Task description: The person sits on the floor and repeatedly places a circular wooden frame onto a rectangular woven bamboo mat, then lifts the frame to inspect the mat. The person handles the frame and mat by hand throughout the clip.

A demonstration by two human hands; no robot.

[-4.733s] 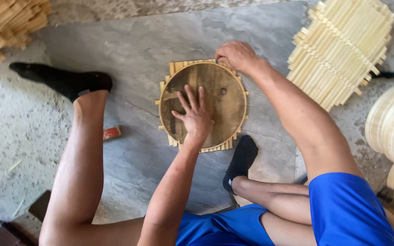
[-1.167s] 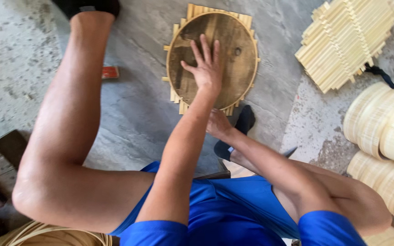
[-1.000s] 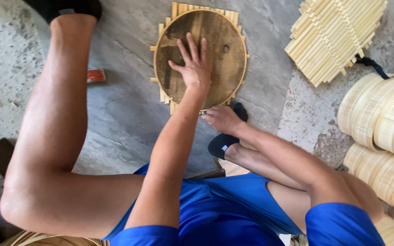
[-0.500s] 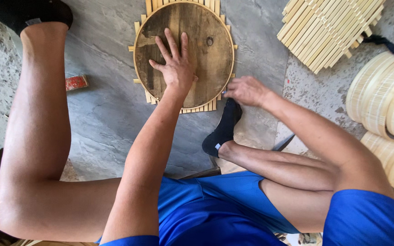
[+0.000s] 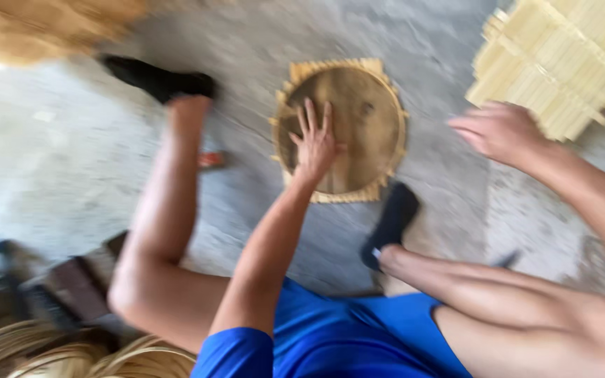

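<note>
Round brown wooden disc (image 5: pixel 355 133) lies flat on slatted bamboo mat (image 5: pixel 302 72), under left hand (image 5: pixel 314 142); image blurred.

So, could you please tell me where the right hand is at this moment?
In the head view the right hand is in the air at the right, empty, between the round wooden disc and the stack of bamboo slat mats.
</note>
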